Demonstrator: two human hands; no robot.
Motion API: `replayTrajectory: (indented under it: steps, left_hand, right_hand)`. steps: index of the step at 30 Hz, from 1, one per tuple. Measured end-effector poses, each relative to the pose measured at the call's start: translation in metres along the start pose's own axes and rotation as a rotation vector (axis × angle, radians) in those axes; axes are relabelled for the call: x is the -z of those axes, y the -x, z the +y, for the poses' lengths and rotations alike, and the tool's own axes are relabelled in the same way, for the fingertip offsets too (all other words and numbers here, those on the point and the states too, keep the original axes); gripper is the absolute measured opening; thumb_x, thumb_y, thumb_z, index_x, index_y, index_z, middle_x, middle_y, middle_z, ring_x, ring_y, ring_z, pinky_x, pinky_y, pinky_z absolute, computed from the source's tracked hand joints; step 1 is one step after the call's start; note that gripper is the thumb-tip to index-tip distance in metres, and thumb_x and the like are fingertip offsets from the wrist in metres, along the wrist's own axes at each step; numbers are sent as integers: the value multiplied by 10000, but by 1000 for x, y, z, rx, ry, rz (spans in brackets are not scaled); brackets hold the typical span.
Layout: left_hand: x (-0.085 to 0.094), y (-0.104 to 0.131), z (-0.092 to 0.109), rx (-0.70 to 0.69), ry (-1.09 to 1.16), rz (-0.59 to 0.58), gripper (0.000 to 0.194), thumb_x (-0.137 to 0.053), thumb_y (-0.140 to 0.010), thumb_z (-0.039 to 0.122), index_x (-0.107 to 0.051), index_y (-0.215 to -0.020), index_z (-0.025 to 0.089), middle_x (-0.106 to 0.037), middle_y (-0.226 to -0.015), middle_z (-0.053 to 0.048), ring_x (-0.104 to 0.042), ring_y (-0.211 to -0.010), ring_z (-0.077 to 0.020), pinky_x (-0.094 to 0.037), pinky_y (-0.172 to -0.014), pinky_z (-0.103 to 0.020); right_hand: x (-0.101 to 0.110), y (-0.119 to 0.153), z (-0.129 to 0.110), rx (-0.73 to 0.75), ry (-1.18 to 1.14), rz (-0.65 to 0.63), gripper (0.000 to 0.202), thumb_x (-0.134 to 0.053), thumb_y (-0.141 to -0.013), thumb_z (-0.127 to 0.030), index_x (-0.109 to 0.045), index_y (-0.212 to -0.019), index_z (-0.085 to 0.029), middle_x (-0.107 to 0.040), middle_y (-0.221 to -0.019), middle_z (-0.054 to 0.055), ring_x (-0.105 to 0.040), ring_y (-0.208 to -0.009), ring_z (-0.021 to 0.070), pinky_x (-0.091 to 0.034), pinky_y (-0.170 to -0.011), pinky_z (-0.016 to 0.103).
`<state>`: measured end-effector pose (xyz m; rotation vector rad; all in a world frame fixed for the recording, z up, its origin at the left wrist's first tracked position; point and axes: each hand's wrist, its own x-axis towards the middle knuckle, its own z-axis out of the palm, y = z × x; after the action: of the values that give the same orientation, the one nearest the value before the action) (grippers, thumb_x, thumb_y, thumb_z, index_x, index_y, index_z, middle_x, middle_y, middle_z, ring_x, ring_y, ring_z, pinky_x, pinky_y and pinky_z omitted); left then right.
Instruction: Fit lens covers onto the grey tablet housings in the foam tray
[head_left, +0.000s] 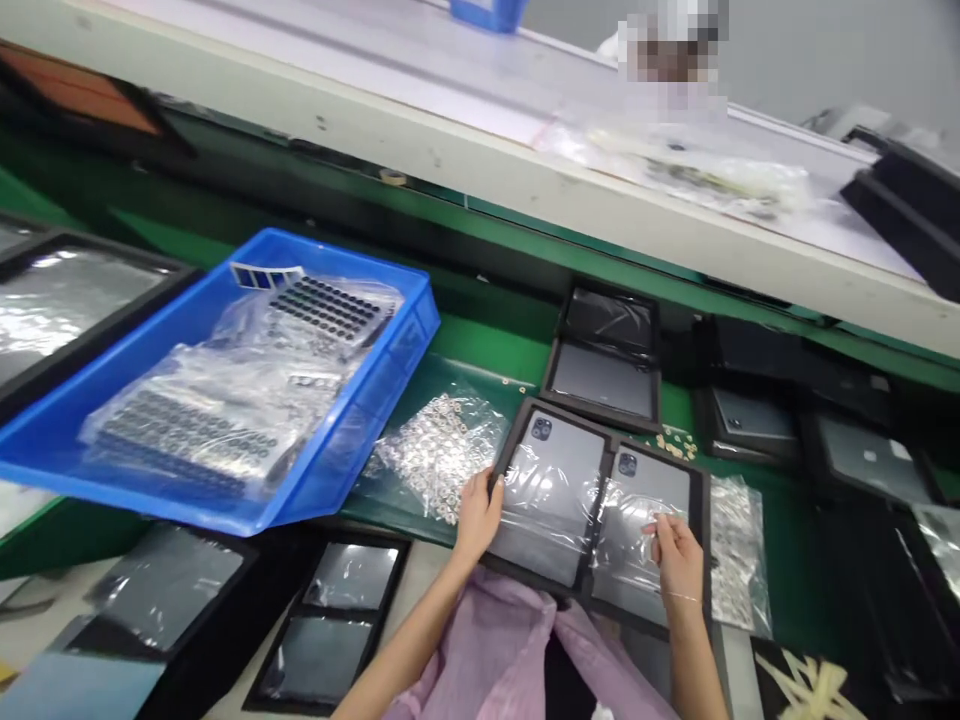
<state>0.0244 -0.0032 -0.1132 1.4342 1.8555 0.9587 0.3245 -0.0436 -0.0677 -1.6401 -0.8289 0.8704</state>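
A rectangular black tray (pixel 703 520) with two compartments lies in front of the person, tilted relative to the edge of the green surface (pixel 487 345). Each compartment contains one flat grey rectangular panel with a dark square camera section at its upper-left corner; clear, wrinkled film covers both the left panel (pixel 555 500) and the right panel (pixel 637 510). The left hand (pixel 478 518) is at the tray's left rim, its fingers closed around the rim beside the left panel, thumb on the upper side. The right hand (pixel 679 560) is over the right side of the right panel, its fingers bent and the tips close together at the film, below and to the right of the camera section; whether they pinch the film cannot be determined. A clear plastic bag of small ring-shaped metallic parts (pixel 442 450) lies just left of the tray; a second clear bag of small pale parts (pixel 735 560) lies along its right side. Small tan pieces (pixel 675 443) lie beyond the upper-right rim. A smaller black tray with glossy panels (pixel 604 378) adjoins the far side. A blue plastic bin (pixel 429 305) containing film-wrapped sheets stands farther left.
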Motion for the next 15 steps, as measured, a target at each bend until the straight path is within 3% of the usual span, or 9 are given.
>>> replayTrajectory:
  steps: [4, 7, 10, 15]
  left_hand:
    - [-2, -4, 2, 51, -43, -9, 442, -327, -873, 394, -579, -1095, 107, -644, -1121, -174, -582, -1093, -279, -423, -978, -436]
    - [5, -1, 2, 152, -81, -15, 429, -308, -875, 401, -625, -1001, 142, -682, -1045, -152, -613, -1047, -288, -447, -938, -414]
    - [7, 19, 1, 301, -128, 44, 400, -332, -862, 394, -653, -847, 155, -703, -952, -170, -610, -1054, -329, -453, -913, -417]
    - [-8, 54, 8, 483, -162, 247, 446, -286, -888, 371, -658, -868, 126, -685, -1016, -207, -578, -1103, -350, -434, -925, -432]
  right_hand:
    - [60, -2, 26, -2, -49, 178, 484, -731, -587, -503, -583, -901, -166, -669, -782, 33, -570, -594, 133, -452, -531, 246]
    - [108, -14, 45, -7, -50, 239, 449, -716, -540, -406, -606, -899, -160, -663, -795, 40, -599, -712, 171, -478, -643, 284]
    - [151, -26, 64, -15, -28, 232, 343, -623, -554, -370, -602, -818, -153, -658, -766, 52, -561, -640, 154, -442, -588, 277]
    - [199, -44, 83, -9, 85, 118, 338, -493, -596, -416, -589, -755, -133, -641, -684, 86, -479, -516, 142, -362, -496, 272]
